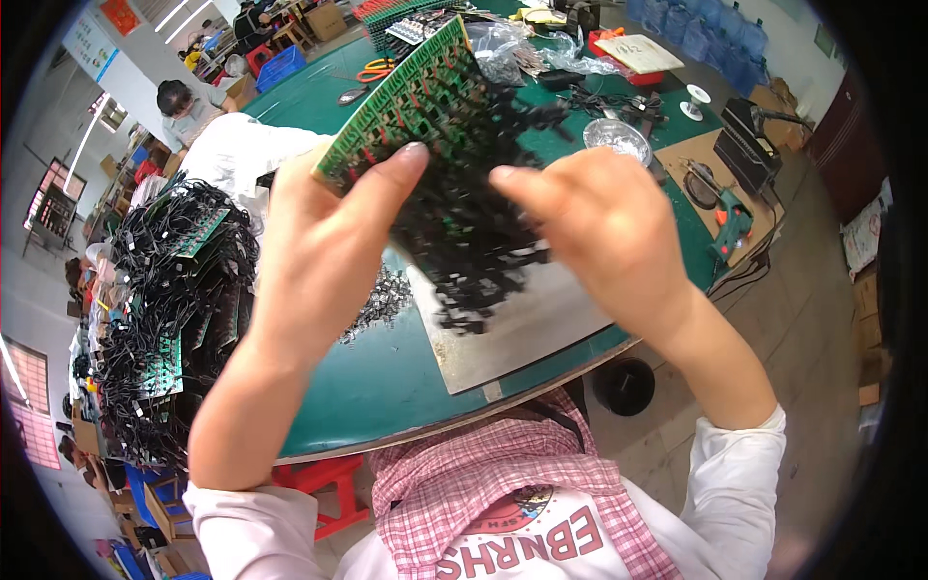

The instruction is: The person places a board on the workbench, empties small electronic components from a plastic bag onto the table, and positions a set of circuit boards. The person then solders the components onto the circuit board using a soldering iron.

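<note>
My left hand (333,227) grips a green circuit board panel (411,92) by its lower left edge, the thumb lying over its face. The board is tilted up above the table and bears rows of small parts. Many short black cables (478,208) hang from it in a dense bunch, partly smeared by motion. To the right of these cables is my right hand (604,208), its fingers curled and one digit pointing at the bunch. Whatever its fingers hold is hidden. A pale flat board (522,333) lies on the table underneath.
Left of me rises a heap of wired circuit boards (179,309). Small metal parts (387,300) lie scattered on the green table (358,406). Farther right are a metal bowl (619,140), a solder spool (694,101) and a green glue gun (732,227). A person (193,111) sits across at the left.
</note>
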The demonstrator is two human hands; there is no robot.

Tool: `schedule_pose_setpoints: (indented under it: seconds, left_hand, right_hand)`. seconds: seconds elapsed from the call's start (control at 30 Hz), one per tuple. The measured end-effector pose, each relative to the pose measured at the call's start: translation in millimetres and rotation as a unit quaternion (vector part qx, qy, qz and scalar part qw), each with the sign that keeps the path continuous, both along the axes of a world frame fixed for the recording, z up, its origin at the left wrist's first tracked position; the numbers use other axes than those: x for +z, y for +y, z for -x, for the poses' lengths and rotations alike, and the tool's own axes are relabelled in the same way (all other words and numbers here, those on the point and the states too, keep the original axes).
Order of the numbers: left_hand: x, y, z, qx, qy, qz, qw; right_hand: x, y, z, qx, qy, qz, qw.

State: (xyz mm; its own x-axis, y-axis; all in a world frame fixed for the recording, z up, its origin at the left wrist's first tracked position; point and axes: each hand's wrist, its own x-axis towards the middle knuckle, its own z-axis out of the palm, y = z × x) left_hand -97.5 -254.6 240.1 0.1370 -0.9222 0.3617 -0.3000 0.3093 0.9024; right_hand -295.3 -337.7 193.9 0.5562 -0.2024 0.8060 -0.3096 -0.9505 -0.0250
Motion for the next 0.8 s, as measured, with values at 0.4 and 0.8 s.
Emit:
schedule_pose_setpoints:
  seconds: [0.4,0.8]
  left_hand:
    - [-186,59,89,0.084,0.588,-0.139,0.792]
    - [-185,116,-22,0.173,-0.163,-0.223,0.945]
  right_hand:
    - [-96,2,9,0.066,0.131,-0.178,0.973]
    - [-125,50,33,-0.036,0.196,-0.200,0.959]
